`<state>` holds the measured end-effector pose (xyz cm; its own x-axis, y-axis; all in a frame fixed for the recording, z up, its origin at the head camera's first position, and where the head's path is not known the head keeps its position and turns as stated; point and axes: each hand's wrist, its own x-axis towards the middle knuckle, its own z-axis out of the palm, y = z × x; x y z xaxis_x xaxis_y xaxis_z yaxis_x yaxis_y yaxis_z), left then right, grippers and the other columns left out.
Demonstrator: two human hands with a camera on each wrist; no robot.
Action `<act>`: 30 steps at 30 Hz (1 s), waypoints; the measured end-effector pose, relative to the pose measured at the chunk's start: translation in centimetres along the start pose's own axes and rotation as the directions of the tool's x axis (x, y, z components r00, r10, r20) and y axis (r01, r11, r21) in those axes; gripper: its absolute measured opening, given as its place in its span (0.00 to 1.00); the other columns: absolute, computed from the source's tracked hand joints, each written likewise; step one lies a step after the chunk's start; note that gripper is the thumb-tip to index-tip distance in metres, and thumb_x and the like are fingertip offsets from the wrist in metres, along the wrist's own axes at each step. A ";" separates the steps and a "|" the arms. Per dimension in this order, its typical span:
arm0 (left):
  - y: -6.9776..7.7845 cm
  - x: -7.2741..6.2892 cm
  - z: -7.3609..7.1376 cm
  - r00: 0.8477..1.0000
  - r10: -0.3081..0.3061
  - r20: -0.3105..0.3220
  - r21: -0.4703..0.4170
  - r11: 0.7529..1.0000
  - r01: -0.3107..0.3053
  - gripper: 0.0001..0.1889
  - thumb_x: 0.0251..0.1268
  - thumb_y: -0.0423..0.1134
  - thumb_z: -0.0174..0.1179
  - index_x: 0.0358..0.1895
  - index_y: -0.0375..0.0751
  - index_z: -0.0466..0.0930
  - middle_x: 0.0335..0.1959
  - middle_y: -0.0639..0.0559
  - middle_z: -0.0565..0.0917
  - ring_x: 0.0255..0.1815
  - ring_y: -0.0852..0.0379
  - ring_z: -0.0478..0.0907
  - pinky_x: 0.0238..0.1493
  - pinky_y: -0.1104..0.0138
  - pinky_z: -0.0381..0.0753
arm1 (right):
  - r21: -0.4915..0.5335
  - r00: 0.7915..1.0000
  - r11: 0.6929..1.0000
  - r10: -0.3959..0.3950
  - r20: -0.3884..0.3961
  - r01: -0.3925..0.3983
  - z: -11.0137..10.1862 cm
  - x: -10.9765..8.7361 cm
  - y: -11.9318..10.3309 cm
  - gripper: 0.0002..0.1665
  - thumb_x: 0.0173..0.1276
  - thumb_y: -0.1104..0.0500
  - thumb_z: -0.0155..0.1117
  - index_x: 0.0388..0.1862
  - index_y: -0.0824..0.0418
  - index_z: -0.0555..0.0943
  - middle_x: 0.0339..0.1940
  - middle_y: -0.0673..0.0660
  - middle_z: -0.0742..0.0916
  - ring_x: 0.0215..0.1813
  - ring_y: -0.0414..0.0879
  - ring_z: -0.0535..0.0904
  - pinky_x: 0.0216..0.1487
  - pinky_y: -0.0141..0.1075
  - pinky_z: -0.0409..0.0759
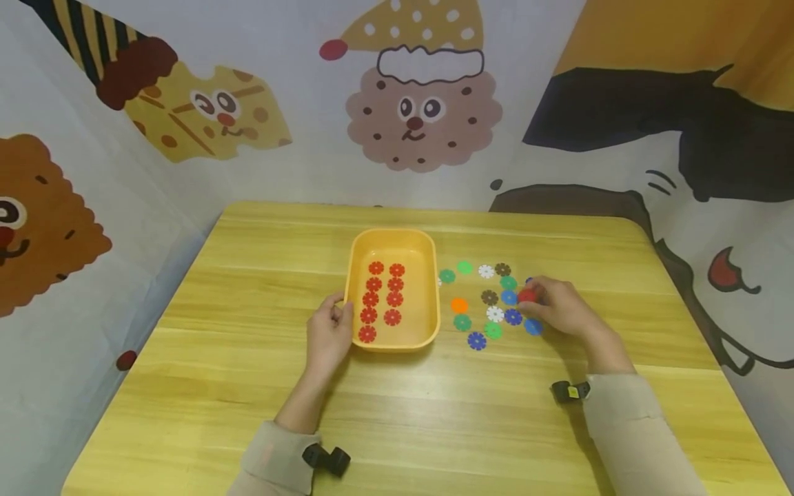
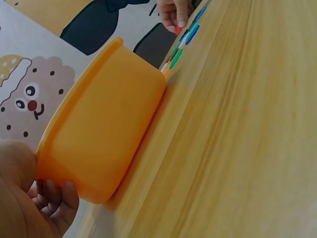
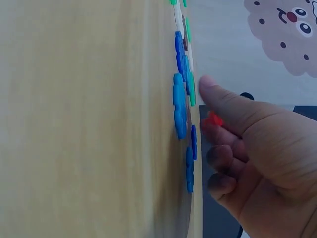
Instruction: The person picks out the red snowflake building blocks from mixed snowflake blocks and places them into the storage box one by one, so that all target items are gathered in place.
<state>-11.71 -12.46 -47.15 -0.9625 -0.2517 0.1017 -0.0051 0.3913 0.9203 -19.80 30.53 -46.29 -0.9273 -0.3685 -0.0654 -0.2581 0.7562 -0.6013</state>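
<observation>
My left hand (image 1: 329, 334) grips the left side of a yellow plastic tray (image 1: 418, 329), with thumb at the rim and fingers curled against the outer wall in the left wrist view. Inside the tray lie several red snowflake discs (image 1: 370, 299) in two upright columns, the left one longer. To the right, my right hand (image 1: 564, 308) pinches another red snowflake disc (image 1: 527, 295) between thumb and forefinger, just above the loose discs. In the right wrist view this red disc (image 3: 215, 119) is mostly hidden by the fingers.
Right of the tray, flat on the wooden table (image 1: 428, 420), are scattered snowflake discs: blue (image 1: 477, 341), green (image 1: 462, 322), white (image 1: 486, 271), brown (image 1: 489, 297) and one orange (image 1: 459, 305). A cartoon-printed cloth (image 1: 298, 179) stands behind the table.
</observation>
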 end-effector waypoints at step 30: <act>0.1 0.1 0.0 1.000 -0.009 -0.009 0.016 1.000 0.009 0.16 0.75 0.35 0.57 0.59 0.29 0.79 0.20 0.49 0.74 0.18 0.56 0.67 0.16 0.72 0.65 | 0.097 0.984 0.986 -0.121 -0.130 0.134 2.7 2.9 -6.1 0.24 0.68 0.53 0.72 0.56 0.67 0.80 0.34 0.56 0.83 0.31 0.47 0.75 0.30 0.34 0.76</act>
<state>-11.77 -12.39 -47.04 -0.9599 -0.2632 0.0965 -0.0185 0.4029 0.9151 -20.21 23.42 -44.95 -0.9166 -0.3836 0.1123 -0.3527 0.6441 -0.6788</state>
